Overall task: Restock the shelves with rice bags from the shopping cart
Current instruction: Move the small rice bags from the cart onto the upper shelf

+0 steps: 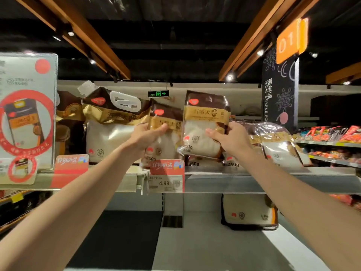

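— Where are the hands right now?
— Both are up at the top shelf (273, 182). The left hand (145, 136) grips a small rice bag (166, 120) by its left edge, with the thumb across the front and the fingers curled behind
— And the other one?
— The right hand (230, 139) holds a second small bag (203, 122). Its thumb presses on the clear window and its fingers wrap round the right edge. That bag is tilted a little and its bottom edge is raised off the shelf, in front of other small bags standing in the row
— Do the two bags touch?
— They're side by side and very close, but I can't tell if they meet
— What else is on that shelf?
— Just left of the hands stands a big rice bag (113, 130) with a white handle. To the right, more wrapped bags (277, 145) lie tipped over near the shelf's end. A red price tag (166, 182) reading 4.99 hangs on the front lip, below the left hand
— And underneath?
— One large bag (248, 212) sits far back on the lower shelf (195, 241), towards the right
— Anything round about?
— There's a poster stand (25, 114) at the far left, red snack packets (332, 133) on the far right racks, and an orange sign (289, 40) marked 01 overhead
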The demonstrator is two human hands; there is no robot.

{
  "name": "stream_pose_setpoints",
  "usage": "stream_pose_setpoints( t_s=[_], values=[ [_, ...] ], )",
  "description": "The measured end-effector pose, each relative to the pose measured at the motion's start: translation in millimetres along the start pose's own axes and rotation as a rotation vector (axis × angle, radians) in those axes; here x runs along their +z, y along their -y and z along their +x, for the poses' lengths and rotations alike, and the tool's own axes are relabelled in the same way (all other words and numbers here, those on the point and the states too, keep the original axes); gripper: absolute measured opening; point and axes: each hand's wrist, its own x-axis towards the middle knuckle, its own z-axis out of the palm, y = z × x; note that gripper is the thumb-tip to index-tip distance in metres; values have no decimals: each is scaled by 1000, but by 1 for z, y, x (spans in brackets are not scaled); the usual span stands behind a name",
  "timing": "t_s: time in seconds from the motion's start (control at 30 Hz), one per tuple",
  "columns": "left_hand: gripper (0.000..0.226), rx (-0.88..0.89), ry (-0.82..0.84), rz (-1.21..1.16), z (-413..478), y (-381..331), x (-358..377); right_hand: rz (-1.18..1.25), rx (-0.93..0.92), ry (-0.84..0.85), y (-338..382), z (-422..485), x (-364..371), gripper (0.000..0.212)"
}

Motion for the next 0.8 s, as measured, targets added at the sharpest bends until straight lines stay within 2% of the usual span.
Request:
stream_pose_setpoints(
  t_s=[0.07,0.17,0.2,0.37,0.43,0.47,0.53,0.63,0.67,0.73,0.77,0.8],
  values=[
    [24,-42,-5,63,-1,14,-5,-127,-2,88,-9,-2,1,42],
    [23,-66,36,103,1,15,-9,-167,4,201,-13,-3,-1,64],
    [23,-77,60,103,3,13,-11,-172,-1,210,-12,-2,-3,65],
    [23,-138,107,-15,2,11,-23,-230,-36,176,-8,-2,-9,57],
    [35,-172,106,-38,1,13,-25,-332,-62,195,-7,-4,-10,55],
    [41,-185,110,-25,0,13,-26,-443,-73,209,-5,-7,-10,55],
    [38,-166,144,59,-1,12,-27,-666,-89,198,-1,-11,-10,65],
    [28,-93,95,261,-7,8,-16,-698,-80,167,1,-17,-11,73],
    [35,-61,26,347,-13,5,-11,-652,-71,148,3,-22,-12,69],
    [75,-6,-133,635,-17,3,-5,-543,-98,102,5,-30,-11,70],
    [94,-17,-157,757,-17,5,-5,-495,-122,106,5,-34,-11,68],
    [104,-39,-132,803,-19,6,-4,-449,-135,144,6,-38,-12,62]
  ],
)
